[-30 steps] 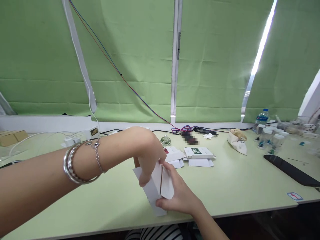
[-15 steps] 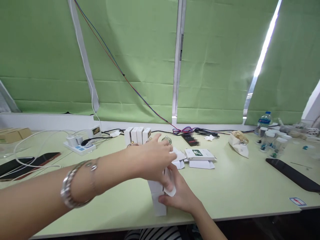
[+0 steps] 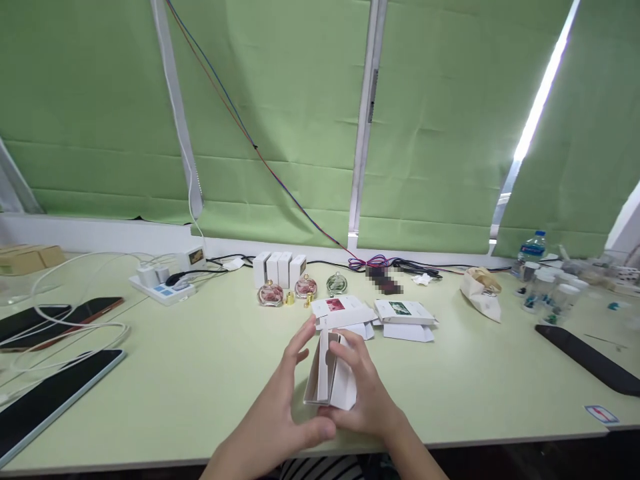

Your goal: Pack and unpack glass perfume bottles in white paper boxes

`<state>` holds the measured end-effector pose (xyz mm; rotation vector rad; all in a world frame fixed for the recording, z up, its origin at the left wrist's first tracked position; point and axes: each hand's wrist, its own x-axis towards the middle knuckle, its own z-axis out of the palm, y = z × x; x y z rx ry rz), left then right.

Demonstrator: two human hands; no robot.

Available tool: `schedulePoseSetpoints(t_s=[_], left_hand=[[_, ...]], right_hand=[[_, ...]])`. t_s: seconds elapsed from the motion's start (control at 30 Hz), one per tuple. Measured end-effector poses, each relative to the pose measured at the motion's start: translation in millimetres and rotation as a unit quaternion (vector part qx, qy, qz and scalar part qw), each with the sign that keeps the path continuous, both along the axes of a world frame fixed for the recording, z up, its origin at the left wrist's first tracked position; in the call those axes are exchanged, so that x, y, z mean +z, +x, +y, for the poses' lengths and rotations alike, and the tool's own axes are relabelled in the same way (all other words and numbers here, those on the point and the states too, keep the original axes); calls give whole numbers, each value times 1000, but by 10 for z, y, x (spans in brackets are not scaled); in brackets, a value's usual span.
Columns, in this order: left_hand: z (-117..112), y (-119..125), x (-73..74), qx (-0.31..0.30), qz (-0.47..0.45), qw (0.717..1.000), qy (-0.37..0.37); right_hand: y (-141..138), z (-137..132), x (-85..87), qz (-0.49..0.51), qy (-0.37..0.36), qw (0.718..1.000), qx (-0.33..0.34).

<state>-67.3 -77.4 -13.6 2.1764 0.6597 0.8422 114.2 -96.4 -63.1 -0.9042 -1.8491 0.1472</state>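
Note:
A small white cardboard box (image 3: 330, 370) with an open flap is upright between both hands near the table's front edge. My right hand (image 3: 367, 393) wraps round its right side and grips it. My left hand (image 3: 290, 400) cups the box's left side, thumb under it near the bottom, the other fingers spread and raised beside it. Behind the box lie flat white boxes (image 3: 403, 312) and one with a red picture (image 3: 336, 308). Farther back stand round glass bottles (image 3: 271, 294) with gold caps and a row of white boxes (image 3: 279, 267).
A pale green table (image 3: 210, 360) carries a power strip (image 3: 160, 290) with white cables, phones (image 3: 75, 315) and a tablet (image 3: 47, 400) at left. A dark flat device (image 3: 590, 350), small jars (image 3: 543, 290), a water bottle (image 3: 533, 248) and a cloth pouch (image 3: 480, 287) sit at right. Green blinds hang behind.
My left arm has drawn back from above the box to its left side, uncovering the bottles and white boxes behind. The box now stands more upright between both hands. The view has shifted left.

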Motion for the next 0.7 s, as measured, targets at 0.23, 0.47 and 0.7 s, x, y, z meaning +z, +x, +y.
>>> schedulePoseSetpoints(t_s=[0.23,0.47,0.7], left_hand=[[-43,-42,-23,3,-70,997,-16],[77,-68,-196,-78,-50,996,-6],[140,-5,-530,-63,-107,991,-52]], right_hand=[[-3,-1,7,-16,14,1000,3],[-27,-7,32,-8,42,998,42],[-67,-9,-5,2,39,996,84]])
